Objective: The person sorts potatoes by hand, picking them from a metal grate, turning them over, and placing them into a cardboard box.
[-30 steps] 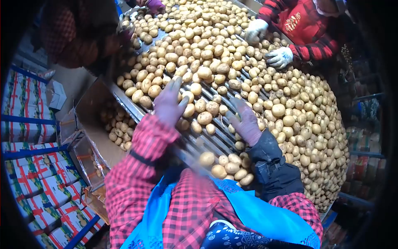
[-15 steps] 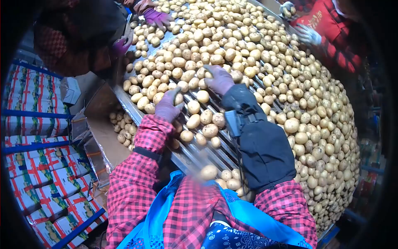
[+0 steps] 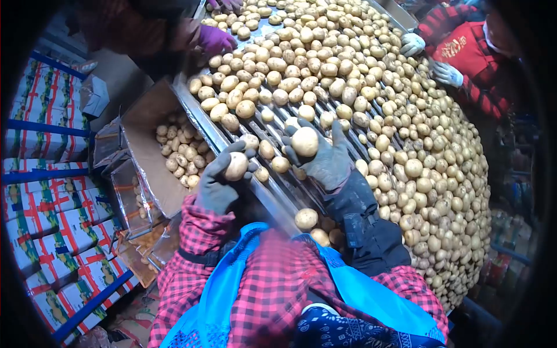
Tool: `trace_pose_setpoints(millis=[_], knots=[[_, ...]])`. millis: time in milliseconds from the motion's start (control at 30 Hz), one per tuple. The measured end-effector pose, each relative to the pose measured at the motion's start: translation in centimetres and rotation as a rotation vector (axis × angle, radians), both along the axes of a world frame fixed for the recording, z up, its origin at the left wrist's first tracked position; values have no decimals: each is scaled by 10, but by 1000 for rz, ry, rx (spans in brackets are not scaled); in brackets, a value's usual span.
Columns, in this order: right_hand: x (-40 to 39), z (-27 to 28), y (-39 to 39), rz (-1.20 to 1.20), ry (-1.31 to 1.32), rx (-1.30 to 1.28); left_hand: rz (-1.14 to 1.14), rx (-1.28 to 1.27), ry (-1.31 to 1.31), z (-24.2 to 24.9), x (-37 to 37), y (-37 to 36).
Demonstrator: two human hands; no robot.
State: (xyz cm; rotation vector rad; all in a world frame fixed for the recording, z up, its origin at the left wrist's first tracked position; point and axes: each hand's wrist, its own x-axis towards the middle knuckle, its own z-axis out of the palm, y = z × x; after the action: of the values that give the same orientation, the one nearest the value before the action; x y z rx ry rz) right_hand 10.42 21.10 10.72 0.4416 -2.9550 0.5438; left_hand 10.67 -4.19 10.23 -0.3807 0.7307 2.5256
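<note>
My left hand [image 3: 219,184], gloved in grey, has its fingers curled around a potato [image 3: 237,166] at the left edge of the slatted metal sorting table [image 3: 262,213]. Palm up over the slats, my right hand [image 3: 329,165] carries a larger pale potato [image 3: 305,141] in its bent fingers. A few loose potatoes lie between the two hands, among them one on the slats [image 3: 280,165]. Closer to my body rests another potato [image 3: 306,218], near my right sleeve.
A cardboard box [image 3: 152,200] partly filled with potatoes stands left of the table. A big potato heap [image 3: 447,203] covers the right side. Printed cartons [image 3: 69,226] are stacked at far left. Co-workers' gloved hands [image 3: 445,74] and a purple glove [image 3: 216,40] are at the far edges.
Both hands have drawn back toward me from the pile and turned palm up, each now with a potato. More bare slats show. The view has shifted slightly.
</note>
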Motion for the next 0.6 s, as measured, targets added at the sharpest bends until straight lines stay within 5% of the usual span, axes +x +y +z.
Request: trace_pose_setpoints(millis=[33,133,200,300,333,367,433,467,533,600], knots=[[5,7,-7,12,203,209,-17,-64,-14,7,6,-4],[14,5,-35,-6,263,140,-126,-230,62,21,23,-22],[17,-4,-57,-3,238,120,-254,-32,19,-18,31,-37],[25,13,-90,-62,-1004,-1933,-189,33,-27,13,48,-22],[24,20,-96,24,-947,-1385,-159,124,-77,6,54,-26],[26,15,-103,195,-681,-1195,-131,42,-132,-4,57,-32],[24,-5,-104,299,-568,-1075,-92,-39,-181,-22,66,-38],[23,-6,-104,192,-687,-1331,3,-56,3,-29,69,-41],[18,-4,-99,-82,-944,-1930,110,663,-79,-53,63,-50],[14,-15,-80,-36,-922,-1920,250,620,-125,-49,67,-59]])
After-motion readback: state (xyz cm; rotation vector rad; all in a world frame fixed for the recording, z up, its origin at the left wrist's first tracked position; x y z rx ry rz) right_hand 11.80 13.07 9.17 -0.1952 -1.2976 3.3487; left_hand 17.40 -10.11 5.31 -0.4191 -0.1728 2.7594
